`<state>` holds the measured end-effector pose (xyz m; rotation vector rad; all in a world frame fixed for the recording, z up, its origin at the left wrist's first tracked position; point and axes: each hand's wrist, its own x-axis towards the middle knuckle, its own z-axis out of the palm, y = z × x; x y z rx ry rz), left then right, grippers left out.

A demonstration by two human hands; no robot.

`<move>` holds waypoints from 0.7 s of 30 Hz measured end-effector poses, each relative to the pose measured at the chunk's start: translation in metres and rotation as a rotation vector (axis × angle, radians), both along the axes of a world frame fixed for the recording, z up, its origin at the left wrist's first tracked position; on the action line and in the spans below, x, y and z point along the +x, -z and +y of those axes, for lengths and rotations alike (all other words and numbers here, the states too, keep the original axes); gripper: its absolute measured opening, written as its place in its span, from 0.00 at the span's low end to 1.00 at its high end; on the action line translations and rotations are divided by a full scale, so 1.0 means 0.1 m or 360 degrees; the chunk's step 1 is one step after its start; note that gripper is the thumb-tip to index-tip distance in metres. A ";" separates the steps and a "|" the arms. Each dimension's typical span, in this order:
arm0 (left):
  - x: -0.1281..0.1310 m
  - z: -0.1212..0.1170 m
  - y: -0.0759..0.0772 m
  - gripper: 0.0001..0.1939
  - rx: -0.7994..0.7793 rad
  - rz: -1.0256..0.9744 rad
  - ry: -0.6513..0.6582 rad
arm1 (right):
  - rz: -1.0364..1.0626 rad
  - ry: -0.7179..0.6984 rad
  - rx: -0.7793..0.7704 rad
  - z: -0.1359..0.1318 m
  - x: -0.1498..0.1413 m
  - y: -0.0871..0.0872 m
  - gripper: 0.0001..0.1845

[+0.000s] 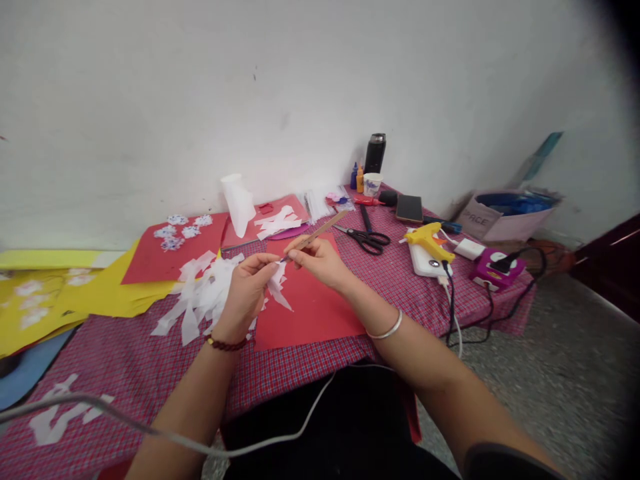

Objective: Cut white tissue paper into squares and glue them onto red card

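Observation:
My right hand is closed around a flat tan stick that slants up and away to the right. Close beside it, my left hand pinches a white paper strip at the stick's lower end. The strip hangs over a red sheet on the table. Exactly how paper and stick meet is hidden by the fingers. To the left of my left hand lies a loose heap of white paper strips. Black-handled scissors rest beyond my right hand.
A yellow glue gun lies on a white box, near a purple power socket with cables. White-and-blue paper flowers sit on a red sheet at left. A paper roll and black bottle stand behind.

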<state>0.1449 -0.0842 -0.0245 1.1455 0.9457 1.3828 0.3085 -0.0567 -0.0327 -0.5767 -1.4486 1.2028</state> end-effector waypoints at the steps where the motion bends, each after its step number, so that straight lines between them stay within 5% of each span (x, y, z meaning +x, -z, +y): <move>1: 0.00 0.00 0.00 0.09 -0.0005 0.0008 -0.0004 | -0.0015 0.0010 0.0001 0.00 0.00 0.00 0.13; 21: 0.01 0.01 0.01 0.08 -0.0009 -0.0019 -0.0011 | -0.0053 -0.0001 0.0062 0.02 0.01 0.04 0.14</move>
